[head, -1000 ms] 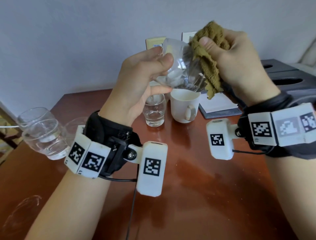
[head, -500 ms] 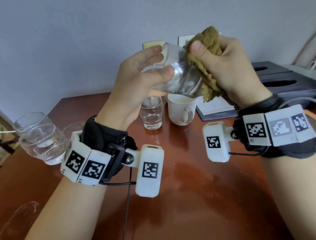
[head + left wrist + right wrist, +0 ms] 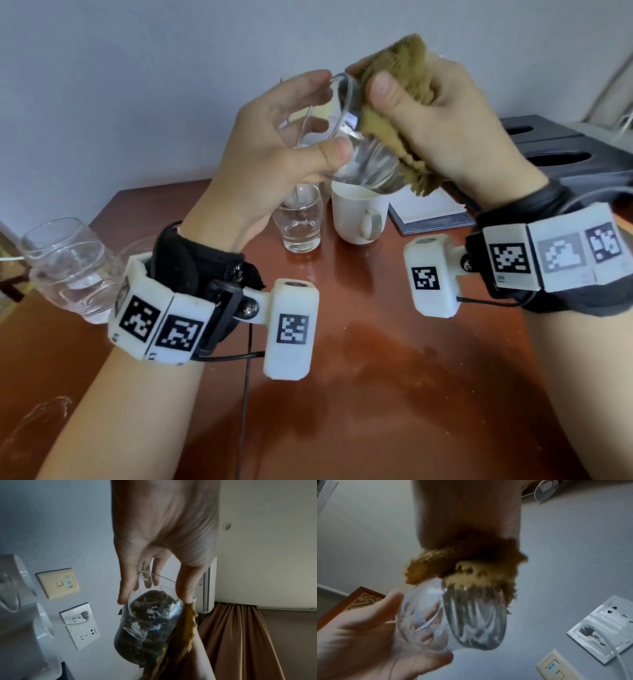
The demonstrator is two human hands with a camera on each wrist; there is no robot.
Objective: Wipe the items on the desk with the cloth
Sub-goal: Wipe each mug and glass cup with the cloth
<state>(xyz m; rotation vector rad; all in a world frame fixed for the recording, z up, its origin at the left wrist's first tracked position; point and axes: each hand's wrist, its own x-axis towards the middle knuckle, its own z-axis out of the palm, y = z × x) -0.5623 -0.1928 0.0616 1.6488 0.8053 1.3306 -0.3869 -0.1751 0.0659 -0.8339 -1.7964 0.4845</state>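
Head view shows the glass [image 3: 363, 150] raised above the tabletop [image 3: 376, 359], tilted steeper than before, rim up-left, base down-right, left hand [image 3: 274, 161] gripping its rim, right hand [image 3: 442, 120] clamping the cloth [image 3: 400, 85] against it.

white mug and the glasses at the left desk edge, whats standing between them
In the head view, one small clear glass stands on the desk between the white mug and the glasses at the left edge.

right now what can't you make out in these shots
- Right hand fingers: head view, hidden behind cloth and glass.
- Glass wall under the cloth: all views, covered, so wiped or not is unclear.
- Glass outline: right wrist view, blurred.
- Mug inside: head view, hidden by the glass.
- Notepad: too small to read.
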